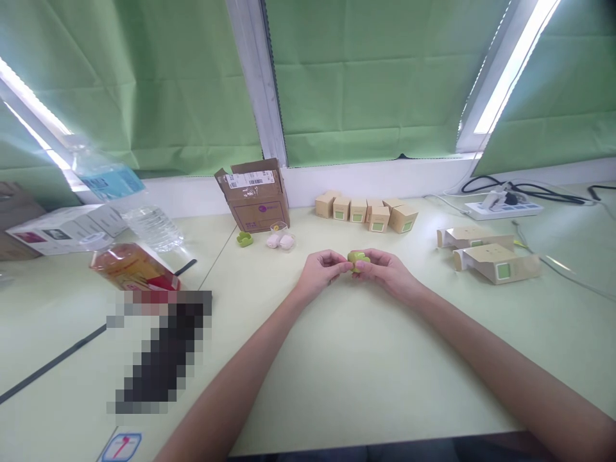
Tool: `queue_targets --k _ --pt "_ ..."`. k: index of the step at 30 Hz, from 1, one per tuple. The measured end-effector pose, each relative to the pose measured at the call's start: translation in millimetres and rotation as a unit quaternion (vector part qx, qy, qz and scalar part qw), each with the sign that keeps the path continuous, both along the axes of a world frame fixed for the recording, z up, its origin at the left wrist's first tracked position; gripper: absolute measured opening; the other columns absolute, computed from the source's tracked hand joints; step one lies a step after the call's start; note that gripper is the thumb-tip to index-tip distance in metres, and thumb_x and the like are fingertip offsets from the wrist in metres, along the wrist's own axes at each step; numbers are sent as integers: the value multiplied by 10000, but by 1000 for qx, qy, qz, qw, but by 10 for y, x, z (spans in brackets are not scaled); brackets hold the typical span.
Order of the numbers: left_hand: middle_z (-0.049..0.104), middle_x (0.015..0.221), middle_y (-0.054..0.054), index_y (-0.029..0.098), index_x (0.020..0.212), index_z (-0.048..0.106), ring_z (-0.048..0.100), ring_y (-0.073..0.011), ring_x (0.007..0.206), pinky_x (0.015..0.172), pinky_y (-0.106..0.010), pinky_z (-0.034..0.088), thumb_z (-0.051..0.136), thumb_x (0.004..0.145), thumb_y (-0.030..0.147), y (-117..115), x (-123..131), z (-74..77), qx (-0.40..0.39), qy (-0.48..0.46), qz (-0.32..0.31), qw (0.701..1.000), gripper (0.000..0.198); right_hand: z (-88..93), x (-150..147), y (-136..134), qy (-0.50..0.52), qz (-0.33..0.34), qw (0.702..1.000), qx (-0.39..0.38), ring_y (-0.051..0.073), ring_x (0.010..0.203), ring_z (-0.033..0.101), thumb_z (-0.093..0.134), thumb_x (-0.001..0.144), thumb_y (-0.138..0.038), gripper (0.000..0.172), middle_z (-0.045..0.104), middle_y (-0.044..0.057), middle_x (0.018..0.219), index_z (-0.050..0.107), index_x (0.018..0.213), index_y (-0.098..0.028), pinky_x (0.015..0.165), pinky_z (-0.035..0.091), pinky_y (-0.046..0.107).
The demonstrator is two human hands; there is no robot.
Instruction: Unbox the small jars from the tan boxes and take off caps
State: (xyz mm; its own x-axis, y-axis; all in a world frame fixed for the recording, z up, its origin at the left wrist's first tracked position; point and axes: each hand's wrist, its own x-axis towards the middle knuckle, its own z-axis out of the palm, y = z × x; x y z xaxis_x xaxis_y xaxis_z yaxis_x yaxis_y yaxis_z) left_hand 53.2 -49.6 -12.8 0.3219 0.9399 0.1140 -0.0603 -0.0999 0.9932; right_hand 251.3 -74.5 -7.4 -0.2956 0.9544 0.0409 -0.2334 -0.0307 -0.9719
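Both my hands meet over the middle of the pale green table [366,359]. My left hand [320,269] and my right hand [385,269] pinch a small green object [358,259] between their fingertips, just above the tabletop. Fingers of both hands are curled round it. A second small green piece [244,239] lies further left near the open cardboard box [255,196]. Small white items and a clear little cup [280,239] rest beside it.
A row of small tan boxes [366,213] stands at the back. Two longer open tan boxes [486,253] lie on the right. A power strip with cables [503,204] is far right. Plastic bottles [144,221], an orange packet [132,266] and a white box [67,228] sit left.
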Motion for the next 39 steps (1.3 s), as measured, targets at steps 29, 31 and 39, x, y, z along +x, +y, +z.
queue_targets --k 29,31,39 --pt "680 900 -51 184 1095 618 590 -128 651 474 -217 419 850 729 503 38 -249 165 37 117 59 991 539 72 -76 -64 -8 13 995 -101 238 965 770 794 838 -249 276 784 130 1059 714 1079 -140 1060 561 420" --pt "688 873 -53 183 1038 671 577 -133 660 520 -238 427 765 808 543 76 -347 209 73 171 62 981 437 40 -109 -75 -54 5 997 -59 230 891 777 822 799 -267 347 782 106 1050 707 1110 -165 1032 564 450" --pt "636 972 -72 232 1147 725 598 -213 851 721 -334 442 545 978 464 50 -435 250 320 445 109 829 339 -71 -209 -98 -188 -39 978 80 183 777 716 687 870 -334 228 755 62 975 725 1050 -200 805 609 389"
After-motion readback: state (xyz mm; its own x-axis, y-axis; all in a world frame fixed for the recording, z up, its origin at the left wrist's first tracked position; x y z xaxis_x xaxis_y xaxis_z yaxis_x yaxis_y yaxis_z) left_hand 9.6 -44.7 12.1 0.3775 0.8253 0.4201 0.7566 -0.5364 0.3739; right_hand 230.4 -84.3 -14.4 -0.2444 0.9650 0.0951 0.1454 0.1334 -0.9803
